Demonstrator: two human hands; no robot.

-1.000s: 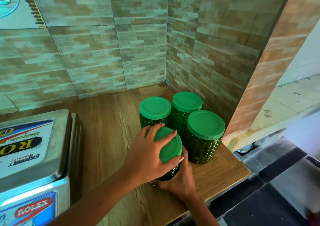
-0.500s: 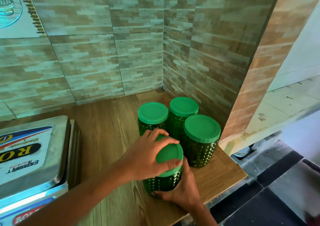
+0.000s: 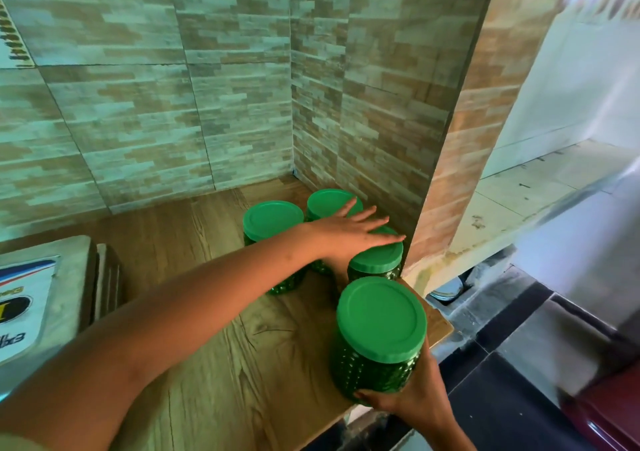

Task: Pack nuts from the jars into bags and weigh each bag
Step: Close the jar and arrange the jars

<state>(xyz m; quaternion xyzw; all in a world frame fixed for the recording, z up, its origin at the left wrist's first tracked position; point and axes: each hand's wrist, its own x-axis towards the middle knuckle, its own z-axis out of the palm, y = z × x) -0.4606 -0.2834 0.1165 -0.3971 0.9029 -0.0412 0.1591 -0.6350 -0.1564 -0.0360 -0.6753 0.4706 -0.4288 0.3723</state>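
jar, lid on, is gripped round its base by your right hand, well right of the scale. your left hand, fingers straight, reaches over a second jar farther behind. you're likely fetching jars; next comes unscrewing a lid.

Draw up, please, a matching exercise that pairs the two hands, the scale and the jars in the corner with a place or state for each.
Things:
1 left hand
2 right hand
3 scale
4 corner jars

Places or states:
A at the view's left edge
B three standing together, lids on
C grips the held jar low down
D stretched flat over the corner jars

Pairs: 1-D; 2-C; 3-A; 4-B
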